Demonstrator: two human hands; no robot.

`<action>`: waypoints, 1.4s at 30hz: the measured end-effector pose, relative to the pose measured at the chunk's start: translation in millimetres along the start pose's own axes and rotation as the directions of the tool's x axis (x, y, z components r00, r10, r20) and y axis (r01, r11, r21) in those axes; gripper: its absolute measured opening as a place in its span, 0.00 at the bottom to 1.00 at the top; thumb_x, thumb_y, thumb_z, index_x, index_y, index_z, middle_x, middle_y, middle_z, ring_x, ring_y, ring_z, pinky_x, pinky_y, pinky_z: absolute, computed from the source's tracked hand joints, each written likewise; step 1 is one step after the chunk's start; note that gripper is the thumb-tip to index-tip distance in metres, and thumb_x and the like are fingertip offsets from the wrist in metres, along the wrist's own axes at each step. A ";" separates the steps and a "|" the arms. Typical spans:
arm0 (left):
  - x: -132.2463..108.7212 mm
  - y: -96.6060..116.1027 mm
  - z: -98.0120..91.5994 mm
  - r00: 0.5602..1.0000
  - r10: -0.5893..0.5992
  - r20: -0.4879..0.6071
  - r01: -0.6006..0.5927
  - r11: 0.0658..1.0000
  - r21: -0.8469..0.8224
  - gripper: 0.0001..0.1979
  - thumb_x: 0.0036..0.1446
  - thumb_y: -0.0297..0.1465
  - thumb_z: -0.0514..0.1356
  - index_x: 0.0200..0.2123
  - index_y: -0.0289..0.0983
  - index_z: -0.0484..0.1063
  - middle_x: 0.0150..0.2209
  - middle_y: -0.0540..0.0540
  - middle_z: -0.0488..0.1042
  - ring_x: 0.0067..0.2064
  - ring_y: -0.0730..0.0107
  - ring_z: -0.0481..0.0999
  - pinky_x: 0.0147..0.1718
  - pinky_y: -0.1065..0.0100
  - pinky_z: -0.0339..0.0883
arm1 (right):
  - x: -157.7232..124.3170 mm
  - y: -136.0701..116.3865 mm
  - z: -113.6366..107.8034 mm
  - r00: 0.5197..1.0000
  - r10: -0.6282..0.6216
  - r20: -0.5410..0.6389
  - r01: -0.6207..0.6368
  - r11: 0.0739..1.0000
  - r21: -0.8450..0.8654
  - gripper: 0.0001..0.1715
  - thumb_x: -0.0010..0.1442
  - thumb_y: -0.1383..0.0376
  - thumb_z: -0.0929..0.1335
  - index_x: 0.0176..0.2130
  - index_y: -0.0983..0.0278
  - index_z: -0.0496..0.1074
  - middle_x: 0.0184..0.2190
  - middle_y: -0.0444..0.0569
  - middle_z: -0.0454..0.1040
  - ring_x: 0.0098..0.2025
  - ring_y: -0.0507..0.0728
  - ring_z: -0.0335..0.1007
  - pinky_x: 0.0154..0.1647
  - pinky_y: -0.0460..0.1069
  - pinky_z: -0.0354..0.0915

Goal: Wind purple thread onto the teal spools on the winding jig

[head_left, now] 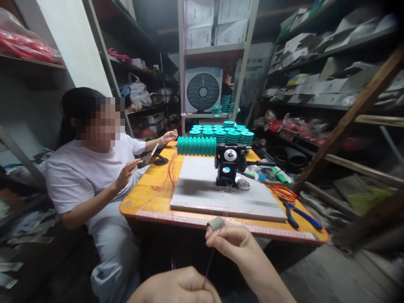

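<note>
My right hand (pixel 235 244), in front of the table's near edge, pinches a thin dark purple line (pixel 209 261) between thumb and index finger. A greyish wrap (pixel 215 224) covers that index fingertip. Lower down, my left hand (pixel 178 288) is closed around the lower part of the same line, partly cut off by the bottom of the view. The line runs slanting between both hands. On a pale board (pixel 198 189) beyond them stands a black winding machine (pixel 227 164) with a row of teal ribbed spools (pixel 196 145) on its shaft. Small metal beads (pixel 227 190) lie at its base.
A co-worker (pixel 85 176) sits left, one hand near the spools. Stacked teal spools (pixel 221 134) stand at the table's back. Blue-handled pliers (pixel 303 216), orange-handled scissors (pixel 280 192) and a tray (pixel 287 179) lie right. Loose reddish lines (pixel 168 179) trail over the orange tabletop (pixel 142 204).
</note>
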State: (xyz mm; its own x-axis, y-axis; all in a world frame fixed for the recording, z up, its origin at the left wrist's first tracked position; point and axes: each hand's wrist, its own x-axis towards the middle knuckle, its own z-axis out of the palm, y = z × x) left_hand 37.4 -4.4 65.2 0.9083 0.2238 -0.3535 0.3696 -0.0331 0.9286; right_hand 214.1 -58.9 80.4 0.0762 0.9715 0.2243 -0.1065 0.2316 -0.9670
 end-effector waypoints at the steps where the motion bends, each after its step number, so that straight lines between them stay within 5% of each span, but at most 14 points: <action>1: -1.1 -0.8 -0.5 1.000 0.003 -0.001 -0.003 1.000 0.028 0.19 0.58 0.46 0.56 0.35 0.38 0.78 0.26 0.51 0.68 0.28 0.74 0.64 0.28 0.73 0.59 | 0.0 -1.2 -0.4 1.000 -0.007 -0.016 0.007 1.000 -0.005 0.10 0.55 0.57 0.72 0.28 0.60 0.80 0.32 0.48 0.76 0.38 0.53 0.69 0.39 0.46 0.65; 6: -10.2 3.7 -9.0 0.980 0.161 -0.113 -0.139 0.973 0.184 0.15 0.58 0.41 0.57 0.45 0.41 0.73 0.40 0.47 0.73 0.41 0.66 0.71 0.42 0.69 0.65 | -2.2 -4.9 1.8 0.997 -0.032 -0.072 0.025 0.995 -0.095 0.12 0.55 0.56 0.72 0.27 0.61 0.79 0.30 0.47 0.75 0.35 0.53 0.70 0.37 0.46 0.65; 10: -8.3 8.1 -16.1 0.825 0.356 -0.438 -0.314 0.935 0.168 0.28 0.57 0.41 0.59 0.60 0.47 0.57 0.59 0.45 0.63 0.61 0.59 0.61 0.60 0.59 0.53 | -3.4 -3.7 6.5 0.995 -0.067 -0.071 0.051 0.976 -0.214 0.13 0.57 0.56 0.70 0.28 0.62 0.78 0.30 0.47 0.75 0.36 0.53 0.70 0.39 0.48 0.65; 13: 3.3 15.0 -13.6 0.753 0.432 -0.496 -0.430 0.894 0.126 0.27 0.59 0.41 0.57 0.61 0.50 0.58 0.65 0.47 0.55 0.66 0.59 0.54 0.63 0.59 0.49 | -2.9 -0.9 10.5 0.994 -0.102 -0.034 0.090 0.961 -0.260 0.13 0.58 0.57 0.69 0.28 0.62 0.77 0.32 0.47 0.76 0.37 0.54 0.71 0.42 0.48 0.65; 18: 20.6 33.4 -2.9 0.721 0.469 -0.510 -0.490 0.865 0.103 0.15 0.64 0.36 0.53 0.50 0.45 0.74 0.59 0.46 0.66 0.61 0.62 0.62 0.62 0.60 0.53 | -4.4 2.6 12.8 0.992 -0.110 -0.068 0.079 0.934 -0.350 0.11 0.57 0.58 0.70 0.29 0.62 0.77 0.34 0.48 0.77 0.39 0.55 0.71 0.44 0.49 0.65; 24: 23.4 34.2 3.7 0.718 0.427 -0.550 -0.505 0.863 0.011 0.14 0.64 0.36 0.52 0.39 0.42 0.78 0.57 0.46 0.69 0.60 0.61 0.64 0.61 0.60 0.53 | -4.4 8.9 14.7 0.996 -0.079 -0.033 0.063 0.940 -0.336 0.13 0.59 0.58 0.69 0.30 0.65 0.75 0.32 0.47 0.74 0.36 0.54 0.69 0.39 0.48 0.65; 28: 28.0 29.0 9.8 0.706 0.385 -0.594 -0.520 0.852 -0.066 0.14 0.64 0.37 0.51 0.43 0.41 0.76 0.52 0.45 0.72 0.58 0.61 0.65 0.61 0.60 0.50 | -3.1 9.2 15.7 0.994 -0.105 -0.031 0.086 0.924 -0.372 0.19 0.58 0.57 0.69 0.22 0.65 0.71 0.26 0.44 0.69 0.30 0.52 0.64 0.32 0.46 0.63; 32: 33.3 25.1 9.6 0.641 0.368 -0.673 -0.597 0.790 -0.137 0.14 0.65 0.37 0.49 0.42 0.39 0.73 0.45 0.45 0.72 0.50 0.64 0.68 0.53 0.63 0.58 | -6.3 -2.1 5.1 0.994 -0.104 0.036 0.108 0.856 -0.506 0.06 0.58 0.61 0.69 0.34 0.60 0.76 0.38 0.47 0.74 0.42 0.56 0.68 0.47 0.49 0.63; 36: 33.7 23.5 4.2 0.535 0.373 -0.758 -0.624 0.779 -0.057 0.14 0.65 0.37 0.50 0.34 0.37 0.70 0.35 0.48 0.66 0.41 0.69 0.67 0.46 0.68 0.58 | -11.6 -10.3 -15.0 0.956 -0.225 -0.187 0.078 0.813 -0.577 0.11 0.59 0.59 0.68 0.43 0.56 0.77 0.36 0.47 0.75 0.39 0.55 0.70 0.39 0.48 0.65; 42: 32.8 28.8 9.0 0.589 0.401 -0.702 -0.568 0.823 -0.007 0.17 0.66 0.38 0.47 0.29 0.37 0.66 0.32 0.48 0.65 0.38 0.69 0.66 0.43 0.67 0.58 | -13.1 -17.3 -17.3 0.856 -0.379 -0.353 0.181 0.857 -0.483 0.15 0.58 0.59 0.70 0.46 0.53 0.76 0.35 0.47 0.76 0.39 0.55 0.72 0.37 0.48 0.68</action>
State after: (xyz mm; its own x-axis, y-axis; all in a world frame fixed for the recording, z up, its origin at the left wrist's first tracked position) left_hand 79.6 -6.7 79.3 0.5456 0.8020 0.2429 -0.2137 -0.1471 0.9658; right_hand 232.0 -76.5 92.0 0.4550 0.7260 0.5157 0.4011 0.3499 -0.8466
